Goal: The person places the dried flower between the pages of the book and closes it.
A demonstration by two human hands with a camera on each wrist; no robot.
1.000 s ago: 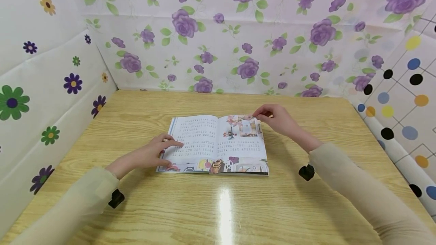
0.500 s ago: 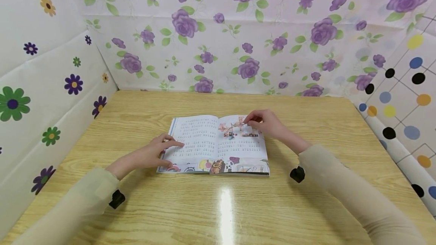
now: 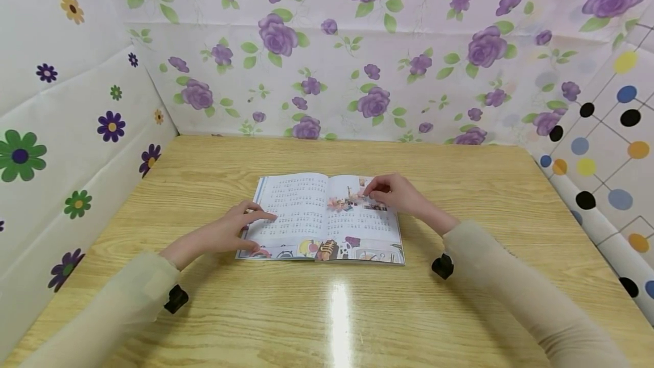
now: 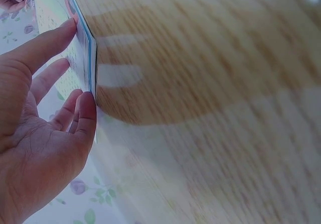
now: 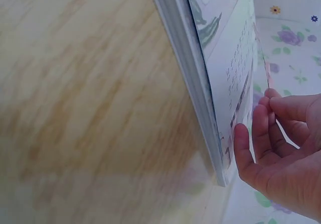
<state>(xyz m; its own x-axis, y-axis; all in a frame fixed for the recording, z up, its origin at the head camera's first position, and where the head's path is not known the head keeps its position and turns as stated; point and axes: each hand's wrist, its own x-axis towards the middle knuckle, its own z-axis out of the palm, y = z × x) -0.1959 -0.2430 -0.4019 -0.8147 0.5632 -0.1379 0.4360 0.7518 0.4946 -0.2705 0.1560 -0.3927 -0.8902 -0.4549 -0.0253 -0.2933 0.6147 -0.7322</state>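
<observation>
An open book (image 3: 296, 214) lies on the table, its left page mostly text and its right page holding pictures above text. My left hand (image 3: 225, 230) rests on the left page with fingers spread; in the left wrist view that hand (image 4: 47, 118) has its thumb on the page and some fingertips at the book's edge. Over the right page, my right hand (image 3: 395, 193) pinches one end of a thin, flat pink blossom sprig (image 3: 338, 203), much like a bookmark. From the right wrist, the sprig (image 5: 268, 76) shows almost edge-on between thumb and forefinger.
The wooden table (image 3: 265, 317) extends around the book on every side. A purple-flowered sheet (image 3: 327, 84) hangs behind it, a daisy-patterned one (image 3: 66, 107) on the left, and a dotted one (image 3: 608, 118) on the right.
My right hand has come left and nearer from the right page's top corner, bringing the blossom sprig lower over the page's pictures. The left hand stays put on the left page.
</observation>
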